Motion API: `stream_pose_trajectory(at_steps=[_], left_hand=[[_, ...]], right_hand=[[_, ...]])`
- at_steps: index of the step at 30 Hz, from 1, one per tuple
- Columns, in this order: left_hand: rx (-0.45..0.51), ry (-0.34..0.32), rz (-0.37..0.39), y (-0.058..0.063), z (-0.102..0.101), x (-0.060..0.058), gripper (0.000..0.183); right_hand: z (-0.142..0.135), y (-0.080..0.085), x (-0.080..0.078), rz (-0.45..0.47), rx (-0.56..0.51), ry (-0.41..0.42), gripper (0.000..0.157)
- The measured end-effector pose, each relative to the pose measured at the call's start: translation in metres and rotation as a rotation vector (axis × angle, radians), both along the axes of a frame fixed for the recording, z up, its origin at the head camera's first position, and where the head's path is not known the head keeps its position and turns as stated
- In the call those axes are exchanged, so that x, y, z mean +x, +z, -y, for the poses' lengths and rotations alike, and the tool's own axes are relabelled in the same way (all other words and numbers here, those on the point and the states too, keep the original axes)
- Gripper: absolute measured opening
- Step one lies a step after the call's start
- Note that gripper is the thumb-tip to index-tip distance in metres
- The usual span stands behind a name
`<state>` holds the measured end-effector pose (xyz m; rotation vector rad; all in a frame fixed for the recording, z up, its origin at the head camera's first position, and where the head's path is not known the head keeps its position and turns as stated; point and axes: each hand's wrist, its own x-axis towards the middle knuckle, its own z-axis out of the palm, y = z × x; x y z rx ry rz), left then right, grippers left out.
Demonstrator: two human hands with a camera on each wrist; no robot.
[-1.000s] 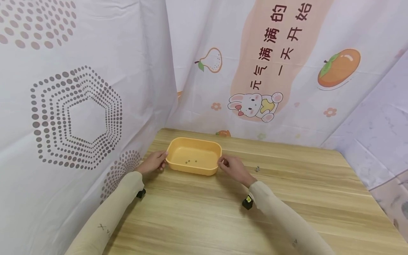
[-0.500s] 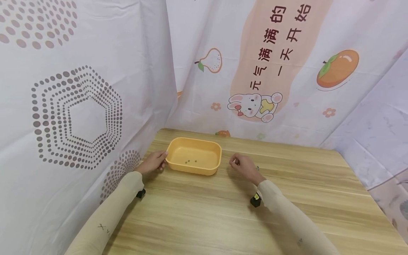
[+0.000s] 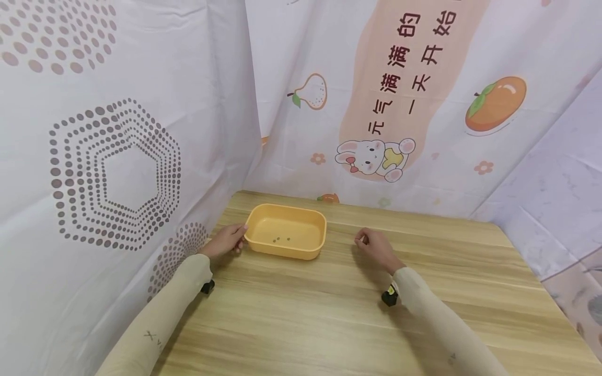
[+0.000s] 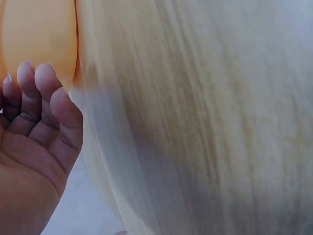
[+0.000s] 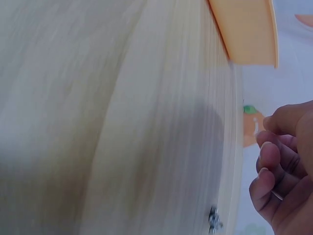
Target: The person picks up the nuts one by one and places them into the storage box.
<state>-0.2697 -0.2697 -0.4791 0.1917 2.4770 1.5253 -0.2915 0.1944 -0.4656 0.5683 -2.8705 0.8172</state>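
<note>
Tub of yellow-orange plastic (image 3: 292, 225), rectangular with rounded corners, sits with its long axis running left to right, right end slightly nearer the person. Beneath the tub is the pale wood-grain table (image 3: 301, 308). Three tiny dark-grey pieces (image 3: 278, 238) lie on the tub's floor, towards its near long wall. The left hand (image 3: 226, 241) grips the tub's left end, thumb at the rim. To the right of the tub, apart from its right end, is the right hand (image 3: 378, 249), fingers curled in, thumb close to the forefinger; whether anything is tucked between them I cannot tell. The small cluster of shiny silvery metal pieces (image 5: 214, 220) rests farther out from the tub than the right fingertips, and the right hand is clearly the nearer of the two. Its own long axis is too blurred to tell.
</note>
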Motion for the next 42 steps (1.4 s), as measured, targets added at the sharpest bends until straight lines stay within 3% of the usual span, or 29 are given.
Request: stream_pose_trajectory(at_steps=[20,42], left_hand=[[-0.008,-0.001,-0.016,-0.002,-0.001,-0.001,0.041],[0.010,0.002,-0.006,0.000,-0.001,0.002,0.042]], right_hand=[[-0.068,-0.017,-0.005,0.017,0.014,-0.124,0.014],[-0.085,-0.022,-0.005,0.092,0.037,-0.103,0.014]])
